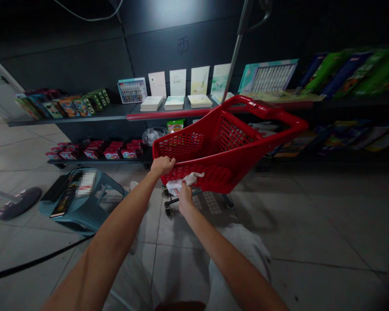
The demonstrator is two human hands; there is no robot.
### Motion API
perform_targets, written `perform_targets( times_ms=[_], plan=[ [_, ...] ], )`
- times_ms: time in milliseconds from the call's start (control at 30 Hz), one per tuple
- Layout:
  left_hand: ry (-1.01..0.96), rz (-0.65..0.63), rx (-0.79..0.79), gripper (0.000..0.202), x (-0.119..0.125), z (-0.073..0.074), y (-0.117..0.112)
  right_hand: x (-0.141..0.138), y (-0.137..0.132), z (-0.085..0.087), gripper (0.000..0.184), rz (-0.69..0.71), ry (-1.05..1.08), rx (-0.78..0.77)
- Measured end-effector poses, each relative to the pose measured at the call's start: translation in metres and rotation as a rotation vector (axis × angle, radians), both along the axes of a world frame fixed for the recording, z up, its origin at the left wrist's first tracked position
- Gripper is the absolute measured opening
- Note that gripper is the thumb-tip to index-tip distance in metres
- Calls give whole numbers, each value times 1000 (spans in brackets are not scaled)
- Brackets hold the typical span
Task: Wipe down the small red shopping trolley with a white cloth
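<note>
A red plastic shopping cart (243,166) stands in front of me on small black casters, its handle off to the right. My left hand (163,165) is closed over the rim at the cart's near left corner. Lower down, my right hand (184,196) grips a crumpled white cloth (178,185) against the perforated side of the basket. Part of the cloth sticks out to the right, above my fingers. No goods show in the part of the basket I can see.
Behind the cart runs a dark shelf (100,115) with notebooks, pen sets and boxes. Small red boxes (113,150) sit on the lower shelf. At left are a blue plastic stool (100,201) bearing dark items, a round stand base (21,203) and a black cable (42,258).
</note>
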State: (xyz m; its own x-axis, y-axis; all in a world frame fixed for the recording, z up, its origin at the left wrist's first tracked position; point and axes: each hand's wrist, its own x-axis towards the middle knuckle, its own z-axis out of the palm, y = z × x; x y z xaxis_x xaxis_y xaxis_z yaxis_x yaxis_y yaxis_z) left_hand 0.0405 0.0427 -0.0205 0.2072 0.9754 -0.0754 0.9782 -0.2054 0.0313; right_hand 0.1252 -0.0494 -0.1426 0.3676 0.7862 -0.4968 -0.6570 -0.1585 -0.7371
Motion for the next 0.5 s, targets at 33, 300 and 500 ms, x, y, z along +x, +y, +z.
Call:
perform_targets(
  times_ms=[33, 300, 500],
  plan=[
    [6, 0, 0, 67, -1, 0, 1, -1, -2, 2, 11, 12, 20, 10],
    [18, 10, 1, 66, -2, 1, 5, 57, -6, 26, 10, 20, 181, -10],
    [-8, 19, -20, 65, -1, 3, 2, 144, -7, 35, 19, -274, -115, 2]
  ],
)
